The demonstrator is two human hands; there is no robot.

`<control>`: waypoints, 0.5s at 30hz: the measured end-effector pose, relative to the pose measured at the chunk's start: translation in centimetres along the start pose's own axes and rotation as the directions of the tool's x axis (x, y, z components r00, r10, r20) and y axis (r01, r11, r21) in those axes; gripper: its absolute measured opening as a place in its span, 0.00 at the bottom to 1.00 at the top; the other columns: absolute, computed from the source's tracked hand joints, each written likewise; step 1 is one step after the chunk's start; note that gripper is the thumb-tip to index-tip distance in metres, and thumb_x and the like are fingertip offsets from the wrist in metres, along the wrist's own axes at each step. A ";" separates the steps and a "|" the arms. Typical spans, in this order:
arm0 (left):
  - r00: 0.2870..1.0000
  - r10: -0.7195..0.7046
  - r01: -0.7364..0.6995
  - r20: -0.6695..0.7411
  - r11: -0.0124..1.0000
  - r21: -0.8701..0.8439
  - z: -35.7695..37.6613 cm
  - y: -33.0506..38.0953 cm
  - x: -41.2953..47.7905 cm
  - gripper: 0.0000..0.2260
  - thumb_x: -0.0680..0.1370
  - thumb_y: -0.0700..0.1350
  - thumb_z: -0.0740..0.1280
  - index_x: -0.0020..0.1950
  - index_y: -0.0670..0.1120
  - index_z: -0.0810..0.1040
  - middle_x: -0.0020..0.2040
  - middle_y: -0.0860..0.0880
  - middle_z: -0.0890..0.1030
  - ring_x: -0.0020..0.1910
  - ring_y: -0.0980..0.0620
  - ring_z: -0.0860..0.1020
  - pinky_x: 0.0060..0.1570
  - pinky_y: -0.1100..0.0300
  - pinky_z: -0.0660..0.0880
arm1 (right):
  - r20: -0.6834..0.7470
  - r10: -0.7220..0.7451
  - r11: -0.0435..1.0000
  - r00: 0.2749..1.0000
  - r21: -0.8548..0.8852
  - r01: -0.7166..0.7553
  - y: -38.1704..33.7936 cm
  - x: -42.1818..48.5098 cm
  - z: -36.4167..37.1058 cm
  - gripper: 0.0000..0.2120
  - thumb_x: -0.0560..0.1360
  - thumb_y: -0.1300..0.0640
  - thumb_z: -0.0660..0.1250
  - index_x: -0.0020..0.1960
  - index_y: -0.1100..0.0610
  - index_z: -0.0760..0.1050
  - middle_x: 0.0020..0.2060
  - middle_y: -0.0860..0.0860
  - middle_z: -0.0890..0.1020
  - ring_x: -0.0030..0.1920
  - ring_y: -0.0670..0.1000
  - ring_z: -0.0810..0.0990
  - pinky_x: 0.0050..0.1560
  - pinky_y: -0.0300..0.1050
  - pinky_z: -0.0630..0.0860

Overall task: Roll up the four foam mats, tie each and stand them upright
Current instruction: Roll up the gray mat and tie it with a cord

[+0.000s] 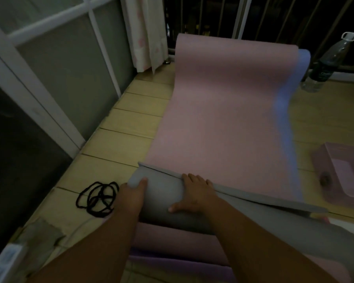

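A grey foam mat (164, 199) lies rolled into a thick tube across the near end of a flat pink mat (223, 111). My left hand (131, 198) grips the roll's left end, thumb on top. My right hand (195, 193) presses on the roll with straight fingers at its loose edge. A blue mat (286, 123) shows as a strip under the pink mat's right side. A purple mat (172, 240) lies under the roll, near me. Black elastic ties (98, 198) sit in a tangle on the floor, left of the roll.
A clear plastic bottle (325, 66) stands at the back right by the railing. A pink plastic tray (343, 174) sits on the wooden floor (114, 144) at the right. A glass door (55, 78) and a curtain (147, 33) close the left side.
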State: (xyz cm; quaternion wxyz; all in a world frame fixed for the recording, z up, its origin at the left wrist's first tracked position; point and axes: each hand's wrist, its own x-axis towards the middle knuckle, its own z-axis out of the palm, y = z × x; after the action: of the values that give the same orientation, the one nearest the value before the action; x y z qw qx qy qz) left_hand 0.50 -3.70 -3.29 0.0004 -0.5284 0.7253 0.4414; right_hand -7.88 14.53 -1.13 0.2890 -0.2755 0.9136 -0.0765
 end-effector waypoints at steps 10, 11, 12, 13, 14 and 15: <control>0.990 0.006 0.024 0.143 0.978 -0.206 -2.0 0.7 0.2 0.25 0.73 0.53 0.74 0.59 0.34 0.77 0.48 0.42 0.78 0.38 0.49 0.76 0.35 0.60 0.70 | 0.016 -0.098 0.995 0.995 -0.032 0.099 -4.5 1.6 0.2 0.64 0.58 0.26 0.73 0.80 0.47 0.38 0.79 0.55 0.50 0.77 0.62 0.55 0.73 0.64 0.52; 0.987 0.000 0.035 0.158 0.975 -0.220 -2.1 0.9 0.0 0.25 0.73 0.52 0.74 0.59 0.35 0.77 0.47 0.42 0.77 0.37 0.50 0.75 0.34 0.60 0.71 | 0.005 -0.103 0.994 0.995 -0.043 0.103 -4.9 1.6 0.2 0.65 0.58 0.26 0.73 0.79 0.46 0.38 0.79 0.56 0.53 0.76 0.62 0.57 0.73 0.63 0.53; 0.986 -0.007 0.048 0.168 0.969 -0.241 -2.1 1.0 0.0 0.25 0.72 0.52 0.75 0.59 0.34 0.77 0.47 0.42 0.78 0.38 0.48 0.77 0.36 0.59 0.74 | -0.011 -0.099 0.993 0.995 -0.057 0.099 -5.2 1.6 0.1 0.65 0.57 0.26 0.73 0.79 0.46 0.39 0.78 0.56 0.56 0.74 0.62 0.59 0.72 0.63 0.55; 0.984 -0.004 0.052 0.176 0.962 -0.269 -2.2 1.3 0.0 0.25 0.72 0.51 0.75 0.59 0.34 0.77 0.49 0.41 0.80 0.41 0.45 0.79 0.41 0.56 0.77 | -0.032 -0.093 0.993 0.995 -0.071 0.091 -5.4 1.5 0.0 0.65 0.56 0.25 0.72 0.79 0.47 0.40 0.76 0.57 0.59 0.73 0.62 0.61 0.71 0.62 0.56; 0.983 0.007 0.047 0.183 0.956 -0.289 -2.2 1.6 -0.1 0.24 0.71 0.51 0.76 0.59 0.35 0.78 0.50 0.40 0.81 0.43 0.43 0.80 0.45 0.52 0.79 | -0.056 -0.084 0.994 0.995 -0.079 0.080 -5.4 1.5 -0.2 0.64 0.56 0.25 0.72 0.79 0.47 0.42 0.75 0.56 0.62 0.71 0.62 0.63 0.70 0.62 0.57; 0.983 0.033 0.023 0.182 0.955 -0.297 -2.2 2.0 -0.1 0.23 0.71 0.51 0.76 0.58 0.35 0.78 0.51 0.40 0.82 0.45 0.43 0.80 0.47 0.51 0.79 | -0.085 -0.077 0.994 0.993 -0.083 0.070 -5.3 1.4 -0.4 0.62 0.57 0.26 0.71 0.79 0.46 0.43 0.73 0.55 0.64 0.70 0.61 0.64 0.70 0.61 0.58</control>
State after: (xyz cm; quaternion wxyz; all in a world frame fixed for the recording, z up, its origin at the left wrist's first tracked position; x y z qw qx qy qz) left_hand 0.03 -4.91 -0.61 -0.0127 -0.4773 0.6487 0.5926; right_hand -6.62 9.31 0.15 0.2345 -0.3165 0.9170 -0.0626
